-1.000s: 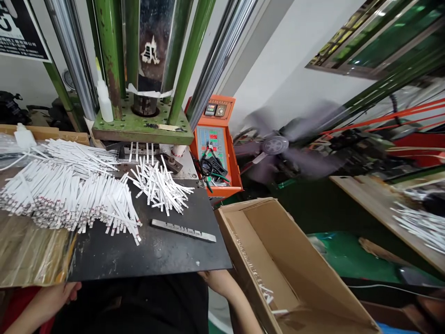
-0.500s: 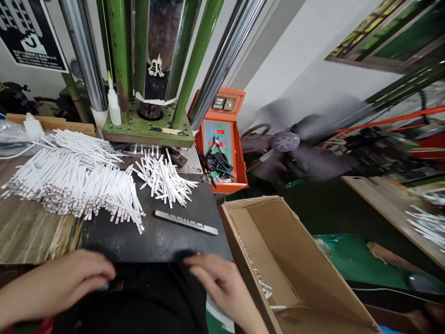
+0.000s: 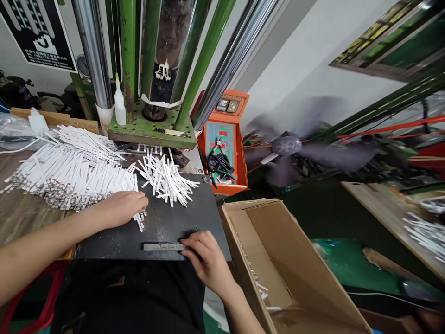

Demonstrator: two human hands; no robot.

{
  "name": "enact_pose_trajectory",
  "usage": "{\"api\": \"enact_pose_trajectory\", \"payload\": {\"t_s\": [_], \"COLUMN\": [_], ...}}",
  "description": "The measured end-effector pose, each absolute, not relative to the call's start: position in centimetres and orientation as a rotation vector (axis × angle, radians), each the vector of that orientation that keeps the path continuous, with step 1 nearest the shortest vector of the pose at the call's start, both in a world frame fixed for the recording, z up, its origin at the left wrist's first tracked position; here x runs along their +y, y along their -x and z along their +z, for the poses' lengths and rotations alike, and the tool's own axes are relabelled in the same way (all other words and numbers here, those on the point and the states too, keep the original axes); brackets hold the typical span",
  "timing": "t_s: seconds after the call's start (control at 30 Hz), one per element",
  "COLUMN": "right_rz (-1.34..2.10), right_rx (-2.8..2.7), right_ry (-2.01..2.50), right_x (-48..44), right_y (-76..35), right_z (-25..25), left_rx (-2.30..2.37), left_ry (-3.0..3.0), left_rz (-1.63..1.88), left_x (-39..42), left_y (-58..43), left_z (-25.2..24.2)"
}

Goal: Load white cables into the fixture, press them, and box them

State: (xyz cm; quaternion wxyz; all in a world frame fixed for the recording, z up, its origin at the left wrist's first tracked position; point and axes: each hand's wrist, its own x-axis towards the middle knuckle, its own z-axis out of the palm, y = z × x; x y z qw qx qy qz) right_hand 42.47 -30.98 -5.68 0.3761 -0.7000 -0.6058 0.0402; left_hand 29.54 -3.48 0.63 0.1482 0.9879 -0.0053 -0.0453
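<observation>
On the black plate [image 3: 167, 227] at lower centre: one steel bar [image 3: 162, 247], one small heap of white strips [image 3: 167, 178].
Your left hand [image 3: 121, 208], loosely curled, rests on the larger heap [image 3: 69, 176]; your right hand [image 3: 205, 260] holds the bar's right end.

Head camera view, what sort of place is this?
Likely a small factory workshop: a green press with chrome columns, an orange control box with red digital readouts, and heaps of white strips beside a cardboard box.
</observation>
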Motion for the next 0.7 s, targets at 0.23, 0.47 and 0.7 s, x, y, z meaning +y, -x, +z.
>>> {"api": "enact_pose_trajectory", "payload": {"t_s": [0.23,0.47,0.7], "right_rz": [0.358,0.740,0.530], "right_rx": [-1.671,-1.637,-1.534], "right_ry": [1.992,2.212,2.084], "right_x": [-20.2,-17.2,-21.6], "right_y": [-39.5,-39.9,-43.8], "right_z": [-2.1,-0.4,0.5], "left_rx": [0.068,0.381,0.702], "left_ry": [-2.660,-2.445,-1.836], "left_rz": [0.332,0.385,0.648], "left_x": [-3.9,-5.6,-6.7], "left_y": [-24.6,-17.6,-18.2], "left_z": [3.1,2.3,-0.5]}}
